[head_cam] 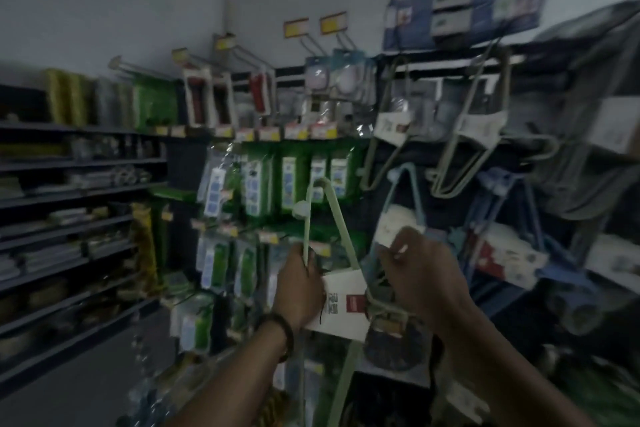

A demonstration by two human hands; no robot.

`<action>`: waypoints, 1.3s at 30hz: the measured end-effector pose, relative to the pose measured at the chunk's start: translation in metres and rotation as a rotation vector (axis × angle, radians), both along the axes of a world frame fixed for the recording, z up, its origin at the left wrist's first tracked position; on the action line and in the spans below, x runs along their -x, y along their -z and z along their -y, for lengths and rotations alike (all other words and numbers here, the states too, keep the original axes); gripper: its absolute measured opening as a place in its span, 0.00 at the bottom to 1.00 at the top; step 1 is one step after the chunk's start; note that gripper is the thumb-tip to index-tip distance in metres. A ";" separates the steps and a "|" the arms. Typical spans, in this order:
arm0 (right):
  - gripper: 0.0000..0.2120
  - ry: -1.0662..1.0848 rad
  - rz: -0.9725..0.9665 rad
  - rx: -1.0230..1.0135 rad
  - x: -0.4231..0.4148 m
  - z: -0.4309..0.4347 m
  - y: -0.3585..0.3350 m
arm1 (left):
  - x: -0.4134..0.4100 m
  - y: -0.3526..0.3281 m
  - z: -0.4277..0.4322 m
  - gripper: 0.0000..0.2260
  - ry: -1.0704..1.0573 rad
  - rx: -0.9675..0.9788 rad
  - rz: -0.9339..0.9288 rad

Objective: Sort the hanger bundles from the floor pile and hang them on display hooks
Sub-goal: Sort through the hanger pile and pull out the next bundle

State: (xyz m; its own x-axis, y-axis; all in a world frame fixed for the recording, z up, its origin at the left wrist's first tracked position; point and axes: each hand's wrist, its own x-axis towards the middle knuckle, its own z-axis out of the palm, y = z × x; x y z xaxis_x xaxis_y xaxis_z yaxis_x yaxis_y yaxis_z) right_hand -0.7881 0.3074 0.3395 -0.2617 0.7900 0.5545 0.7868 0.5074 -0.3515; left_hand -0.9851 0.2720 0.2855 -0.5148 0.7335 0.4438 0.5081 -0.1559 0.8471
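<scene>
Hanging is the step in hand, judging by how both arms are raised toward the display wall with a bundle held between them. The left hand (298, 282) is closed around the thin upper arm of a pale green hanger bundle (334, 218), just above its white paper band (344, 307), which carries a red label and a printed code. The right hand (420, 276) sits just beside it, to the right of the band, fingers curled; the blur hides whether it grips the bundle's other side or the blue-hooked bundle (403, 204) hanging directly behind it. The green bundle's curved hook end points up, in front of the green packaged goods (287, 184), and rests on no peg that can be made out. Higher on the wall, two matching pale hanger bundles (464, 146) already hang from display hooks (491, 55). The next move likely calls for lifting the bundle up and right, so its hook clears a free peg among its own kind, then lowering it on. The floor pile is out of view, so how much sorting remains cannot be told.
</scene>
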 end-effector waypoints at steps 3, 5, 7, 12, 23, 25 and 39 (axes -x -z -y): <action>0.24 -0.039 -0.071 -0.014 -0.006 -0.021 -0.037 | -0.025 -0.038 -0.029 0.08 0.093 -0.086 -0.048; 0.25 -0.010 -0.030 0.051 -0.006 -0.037 -0.055 | -0.039 -0.062 -0.047 0.08 0.121 -0.118 -0.110; 0.20 0.023 -0.009 0.022 -0.004 -0.058 -0.072 | -0.050 -0.086 -0.067 0.08 0.175 -0.155 -0.143; 0.12 0.104 0.030 -0.159 -0.005 -0.122 -0.129 | -0.059 -0.154 -0.128 0.14 0.178 -0.154 -0.218; 0.06 0.097 0.035 -0.218 0.022 -0.235 -0.253 | -0.046 -0.244 -0.251 0.19 0.253 -0.291 -0.396; 0.06 0.087 0.023 -0.215 0.029 -0.243 -0.269 | -0.037 -0.255 -0.264 0.16 0.228 -0.286 -0.412; 0.08 0.125 -0.092 -0.411 0.057 -0.257 -0.301 | -0.008 -0.298 -0.271 0.28 0.193 -0.435 -0.511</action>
State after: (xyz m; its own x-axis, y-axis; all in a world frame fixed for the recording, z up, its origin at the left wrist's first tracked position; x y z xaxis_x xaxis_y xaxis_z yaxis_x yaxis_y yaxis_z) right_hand -0.8453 0.5641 0.6405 -0.1128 0.5215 0.8458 0.8261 0.5222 -0.2118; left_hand -0.9775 0.5428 0.5831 -0.0419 0.4916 0.8698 0.7551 -0.5545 0.3497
